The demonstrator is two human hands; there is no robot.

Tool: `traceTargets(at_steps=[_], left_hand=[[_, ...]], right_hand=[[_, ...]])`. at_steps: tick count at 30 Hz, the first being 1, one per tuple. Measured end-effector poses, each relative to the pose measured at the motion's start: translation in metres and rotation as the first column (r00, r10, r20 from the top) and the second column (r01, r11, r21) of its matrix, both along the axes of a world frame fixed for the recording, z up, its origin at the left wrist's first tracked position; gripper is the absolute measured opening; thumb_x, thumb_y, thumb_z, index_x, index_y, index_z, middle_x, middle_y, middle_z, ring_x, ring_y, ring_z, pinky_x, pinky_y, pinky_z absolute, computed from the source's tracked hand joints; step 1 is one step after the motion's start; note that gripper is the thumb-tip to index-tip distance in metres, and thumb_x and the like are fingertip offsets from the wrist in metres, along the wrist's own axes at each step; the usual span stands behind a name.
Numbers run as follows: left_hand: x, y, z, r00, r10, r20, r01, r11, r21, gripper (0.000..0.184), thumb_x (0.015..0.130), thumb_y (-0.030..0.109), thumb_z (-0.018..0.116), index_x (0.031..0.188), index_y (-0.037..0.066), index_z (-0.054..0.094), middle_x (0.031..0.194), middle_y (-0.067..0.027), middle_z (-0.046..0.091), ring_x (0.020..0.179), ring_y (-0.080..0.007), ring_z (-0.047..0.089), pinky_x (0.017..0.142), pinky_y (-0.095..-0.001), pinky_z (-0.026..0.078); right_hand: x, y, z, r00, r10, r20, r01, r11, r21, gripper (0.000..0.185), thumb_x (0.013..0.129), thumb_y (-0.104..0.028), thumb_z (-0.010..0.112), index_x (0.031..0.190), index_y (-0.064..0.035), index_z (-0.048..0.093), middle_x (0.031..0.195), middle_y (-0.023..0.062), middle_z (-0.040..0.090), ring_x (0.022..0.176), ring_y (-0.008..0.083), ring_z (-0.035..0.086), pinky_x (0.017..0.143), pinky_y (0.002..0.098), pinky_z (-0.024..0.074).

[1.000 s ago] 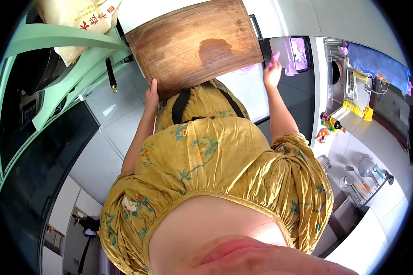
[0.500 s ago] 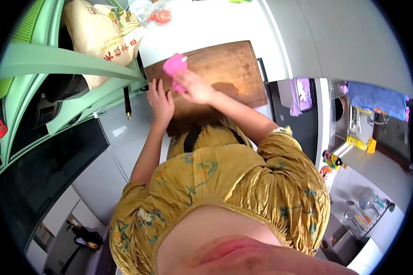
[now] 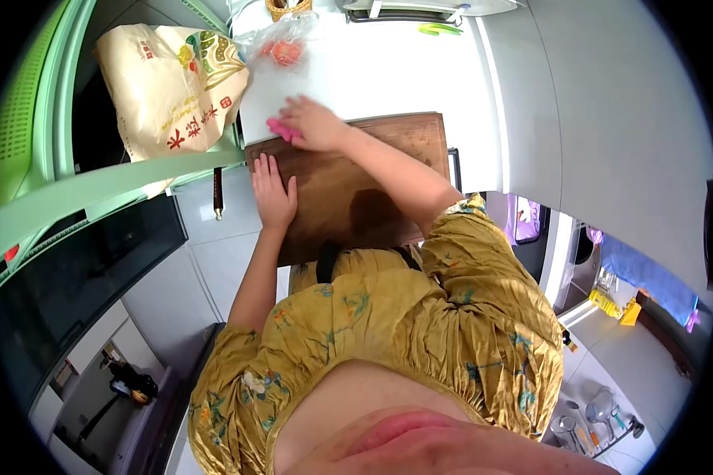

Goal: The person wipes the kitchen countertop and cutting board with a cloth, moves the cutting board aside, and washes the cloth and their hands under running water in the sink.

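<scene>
- Head view: white countertop (image 3: 404, 71), board lying over its near side.
- Wooden cutting board (image 3: 333, 186) – dark, damp-looking patch toward the person's right; near edge beside the body.
- Printed bag (image 3: 162, 95), left of countertop.
- Right hand (image 3: 315, 125) at the board's far edge, fingers partly bent round the cloth; exact grip hidden.
- Left hand (image 3: 274, 196) open, palm down on the board's left end.
- Red produce (image 3: 284, 53) in clear plastic, beyond the right hand.
- Pink cloth (image 3: 281, 130) under right fingers; contact below unclear. Reads as wiping; another stroke would call for a steady board.
</scene>
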State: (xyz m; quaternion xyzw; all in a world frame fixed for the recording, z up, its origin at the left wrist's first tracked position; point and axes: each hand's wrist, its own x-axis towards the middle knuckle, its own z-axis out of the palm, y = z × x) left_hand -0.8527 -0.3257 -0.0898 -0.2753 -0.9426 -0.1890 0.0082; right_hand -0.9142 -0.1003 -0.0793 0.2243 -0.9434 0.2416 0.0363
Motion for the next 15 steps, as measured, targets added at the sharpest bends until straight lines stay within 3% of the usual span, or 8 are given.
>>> traceTargets(at_steps=[1, 5, 7, 9, 11, 14, 15], left_hand=[[0.000, 0.001, 0.002, 1.000, 0.001, 0.002, -0.001, 1.000, 0.007, 0.067, 0.090, 0.029, 0.057, 0.143, -0.004, 0.031, 0.149, -0.0231, 0.030, 0.139, -0.0402, 0.026, 0.112, -0.0518, 0.022], [0.002, 0.002, 0.003, 1.000, 0.008, 0.017, -0.009, 0.999, 0.035, 0.065, 0.090, 0.027, 0.058, 0.142, -0.003, 0.033, 0.149, -0.0225, 0.030, 0.139, -0.0403, 0.026, 0.112, -0.0522, 0.022], [0.001, 0.003, 0.005, 1.000, 0.018, 0.025, -0.019, 0.999, 0.026, 0.065, 0.089, 0.027, 0.058, 0.142, -0.002, 0.033, 0.149, -0.0218, 0.031, 0.139, -0.0398, 0.027, 0.112, -0.0521, 0.023], [0.003, 0.003, 0.006, 0.999, 0.027, 0.030, -0.027, 0.999, 0.018, 0.065, 0.089, 0.027, 0.059, 0.142, -0.001, 0.034, 0.149, -0.0212, 0.032, 0.139, -0.0393, 0.027, 0.112, -0.0520, 0.023], [0.002, 0.004, 0.007, 0.999, 0.031, 0.024, -0.031, 0.999, 0.016, 0.065, 0.089, 0.027, 0.059, 0.143, -0.001, 0.034, 0.149, -0.0207, 0.032, 0.139, -0.0387, 0.028, 0.112, -0.0519, 0.023], [0.002, 0.005, 0.007, 0.999, 0.032, 0.014, -0.033, 0.999, 0.026, 0.065, 0.088, 0.026, 0.060, 0.142, -0.001, 0.034, 0.149, -0.0206, 0.032, 0.138, -0.0384, 0.029, 0.112, -0.0515, 0.024], [0.002, 0.006, 0.007, 0.999, 0.034, 0.013, -0.034, 0.999, 0.025, 0.066, 0.088, 0.026, 0.060, 0.142, -0.001, 0.034, 0.149, -0.0207, 0.032, 0.138, -0.0386, 0.029, 0.112, -0.0514, 0.024]], right_hand=[[-0.005, 0.018, 0.011, 0.997, -0.078, -0.030, 0.081, 0.989, 0.127, 0.045, 0.078, -0.020, 0.067, 0.122, -0.0111, 0.062, 0.133, 0.0089, 0.055, 0.132, 0.0330, 0.040, 0.110, 0.0405, 0.0326], [0.012, 0.116, -0.012, 0.970, -0.237, 0.044, 0.239, 0.971, -0.031, 0.039, 0.080, -0.017, 0.065, 0.119, -0.0110, 0.064, 0.135, 0.0057, 0.055, 0.130, 0.0326, 0.044, 0.109, 0.0381, 0.0363], [0.038, 0.175, -0.034, 0.913, -0.386, -0.132, 0.396, 0.916, 0.063, 0.036, 0.081, -0.018, 0.066, 0.115, -0.0080, 0.065, 0.135, 0.0099, 0.054, 0.128, 0.0340, 0.046, 0.107, 0.0380, 0.0390], [0.068, 0.221, -0.035, 0.654, -0.752, -0.082, 0.750, 0.659, -0.056, 0.032, 0.082, -0.014, 0.063, 0.111, -0.0011, 0.064, 0.128, 0.0207, 0.056, 0.120, 0.0396, 0.050, 0.103, 0.0406, 0.0413], [0.090, 0.254, -0.025, 0.353, -0.918, -0.183, 0.933, 0.360, -0.006, 0.035, 0.083, -0.008, 0.056, 0.116, 0.0042, 0.057, 0.119, 0.0279, 0.055, 0.110, 0.0445, 0.052, 0.098, 0.0457, 0.0432], [0.079, 0.246, -0.023, 0.313, -0.891, -0.330, 0.939, 0.343, -0.033, 0.045, 0.082, -0.002, 0.051, 0.126, 0.0059, 0.047, 0.114, 0.0315, 0.053, 0.103, 0.0469, 0.051, 0.095, 0.0493, 0.0432], [0.067, 0.241, -0.016, 0.540, -0.832, -0.126, 0.821, 0.554, -0.140, 0.054, 0.082, -0.001, 0.049, 0.134, 0.0058, 0.037, 0.121, 0.0336, 0.048, 0.106, 0.0486, 0.050, 0.098, 0.0514, 0.0407]])
